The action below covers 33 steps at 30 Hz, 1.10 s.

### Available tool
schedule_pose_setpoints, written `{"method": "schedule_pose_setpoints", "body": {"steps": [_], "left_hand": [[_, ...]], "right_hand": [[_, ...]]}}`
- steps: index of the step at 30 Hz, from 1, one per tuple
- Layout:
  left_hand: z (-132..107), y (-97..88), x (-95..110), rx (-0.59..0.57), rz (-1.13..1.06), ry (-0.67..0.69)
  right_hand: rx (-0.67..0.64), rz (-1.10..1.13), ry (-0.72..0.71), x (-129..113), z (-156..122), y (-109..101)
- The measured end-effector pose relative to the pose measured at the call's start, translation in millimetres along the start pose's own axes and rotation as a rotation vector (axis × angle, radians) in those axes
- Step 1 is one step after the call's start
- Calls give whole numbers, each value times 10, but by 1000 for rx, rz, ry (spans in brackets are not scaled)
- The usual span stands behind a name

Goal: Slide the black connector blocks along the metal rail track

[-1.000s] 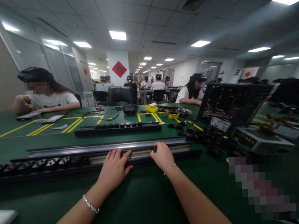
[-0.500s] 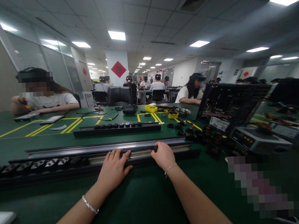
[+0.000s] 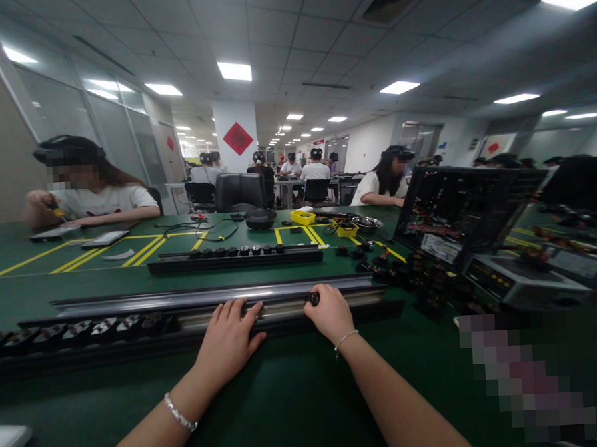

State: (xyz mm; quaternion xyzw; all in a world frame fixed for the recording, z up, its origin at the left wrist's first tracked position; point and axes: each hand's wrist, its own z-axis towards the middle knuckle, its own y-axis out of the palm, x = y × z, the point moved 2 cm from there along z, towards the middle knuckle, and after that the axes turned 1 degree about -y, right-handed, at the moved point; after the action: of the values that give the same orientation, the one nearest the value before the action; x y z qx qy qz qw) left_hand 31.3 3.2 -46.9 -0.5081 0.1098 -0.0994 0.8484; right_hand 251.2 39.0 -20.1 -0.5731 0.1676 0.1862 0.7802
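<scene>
A long black channel (image 3: 289, 329) with a metallic inner strip lies across the green table in front of me. Several black modules with shiny metal tops (image 3: 104, 327) sit in a row in its left part. My left hand (image 3: 228, 340) rests over the channel right of this row, fingers spread across its strip and thumb toward the near edge. Farther right, my right hand (image 3: 333, 314) is closed with thumb and index finger on a small black round part (image 3: 315, 298), just above the channel. Its underside is hidden.
Behind lies another metallic rail (image 3: 157, 300), then a shorter black strip of modules (image 3: 240, 260). Loose black parts (image 3: 421, 277), an open computer case (image 3: 458, 222) and a power supply (image 3: 526, 281) stand right. A co-worker (image 3: 97, 194) sits across on the left.
The view shifts slightly. The small black part shows more between my right fingers, which stay at nearly the same spot. My left hand keeps its place on the channel.
</scene>
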Motion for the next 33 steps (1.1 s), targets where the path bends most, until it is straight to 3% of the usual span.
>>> {"method": "schedule_pose_setpoints", "body": {"steps": [13,33], "left_hand": [[6,-44,22,-36,8,-12],[3,-11,-2,8,-30,-9]], "right_hand": [[21,-22,35,36,-4,-7],[62,-37,17,78,7,-24]]}}
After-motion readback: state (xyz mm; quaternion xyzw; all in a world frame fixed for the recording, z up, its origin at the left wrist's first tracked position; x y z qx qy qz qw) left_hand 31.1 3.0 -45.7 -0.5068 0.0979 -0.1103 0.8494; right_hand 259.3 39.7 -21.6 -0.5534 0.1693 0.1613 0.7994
